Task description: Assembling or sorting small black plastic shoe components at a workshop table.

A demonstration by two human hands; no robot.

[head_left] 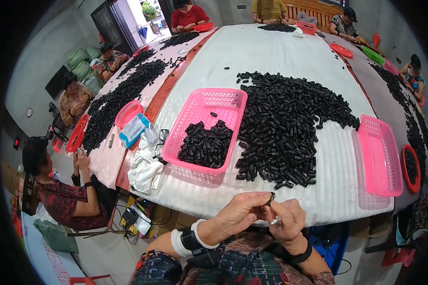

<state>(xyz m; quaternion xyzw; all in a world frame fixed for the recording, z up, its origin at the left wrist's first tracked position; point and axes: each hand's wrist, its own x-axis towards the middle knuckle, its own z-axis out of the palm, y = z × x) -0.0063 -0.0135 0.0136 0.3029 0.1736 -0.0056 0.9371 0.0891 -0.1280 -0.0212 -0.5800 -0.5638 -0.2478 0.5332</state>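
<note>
At the near edge of the table my left hand (242,210) is closed, pinching a small black cylindrical piece (271,198) between thumb and fingertips. My right hand (288,221) meets it there, its fingers curled around a small silver-tipped tool (277,221); most of that tool is hidden in the palm. Just beyond both hands spreads a large pile of similar black pieces (280,128). Left of the pile stands a pink perforated basket (169,154), partly filled with more of them.
A second pink basket (380,156) stands at the right, beside a red oval tray (410,168). At the left lie a white cloth (146,168), a blue-and-white packet (137,130) and a small pink basket (128,113). Several people sit around the table, including one person (66,190) at near left.
</note>
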